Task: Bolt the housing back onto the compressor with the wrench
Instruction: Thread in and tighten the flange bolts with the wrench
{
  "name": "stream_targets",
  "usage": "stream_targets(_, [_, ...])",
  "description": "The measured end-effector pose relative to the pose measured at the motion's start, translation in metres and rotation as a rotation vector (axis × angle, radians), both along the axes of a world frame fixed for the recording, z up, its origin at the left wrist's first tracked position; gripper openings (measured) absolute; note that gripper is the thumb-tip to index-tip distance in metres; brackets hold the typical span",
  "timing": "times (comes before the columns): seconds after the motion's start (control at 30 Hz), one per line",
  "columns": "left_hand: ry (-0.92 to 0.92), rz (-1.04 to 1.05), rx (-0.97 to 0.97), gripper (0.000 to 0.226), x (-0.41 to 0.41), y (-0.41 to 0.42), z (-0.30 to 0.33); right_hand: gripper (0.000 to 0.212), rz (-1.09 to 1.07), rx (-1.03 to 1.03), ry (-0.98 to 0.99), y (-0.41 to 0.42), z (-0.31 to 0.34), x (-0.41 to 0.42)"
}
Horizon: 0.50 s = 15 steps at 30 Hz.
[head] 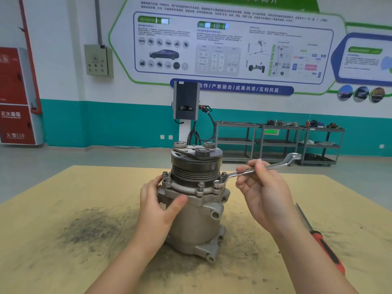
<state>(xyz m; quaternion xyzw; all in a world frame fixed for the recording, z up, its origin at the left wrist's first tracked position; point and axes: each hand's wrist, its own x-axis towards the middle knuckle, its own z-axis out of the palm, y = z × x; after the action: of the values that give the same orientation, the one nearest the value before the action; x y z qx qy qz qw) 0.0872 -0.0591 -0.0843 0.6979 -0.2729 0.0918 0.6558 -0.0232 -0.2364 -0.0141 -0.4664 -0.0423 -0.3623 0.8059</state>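
The wrench is being pinched at mid-shaft between the thumb and curled fingers of the right hand, its lower ring end being held over a bolt on the right of the flange, though whether the ring is fully seated cannot be told. The compressor is being steadied upright on the stained tabletop by the left hand, fingers wrapped behind the housing and thumb pressed on its front. A red-handled screwdriver is lying near the right forearm.
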Motion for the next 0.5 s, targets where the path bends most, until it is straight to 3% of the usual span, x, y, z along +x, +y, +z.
stream_targets(0.1, [-0.063, 0.039, 0.149, 0.129, -0.007, 0.000, 0.002, 0.018, -0.244, -0.115, -0.125, 0.014, -0.017, -0.003])
stream_targets(0.2, [-0.046, 0.061, 0.197, 0.140, -0.013, -0.001, 0.006, 0.015, -0.537, -0.406, -0.275, 0.033, -0.033, -0.006])
stream_targets(0.33, [-0.059, 0.112, 0.218, 0.142, -0.021, -0.008, 0.008, 0.017, -0.630, -0.920, -0.367, 0.048, -0.039, -0.007])
stream_targets(0.5, [-0.062, 0.206, 0.210, 0.110, -0.021, -0.019, 0.010, 0.023, -0.626, -1.088, -0.225, 0.066, -0.040, 0.003])
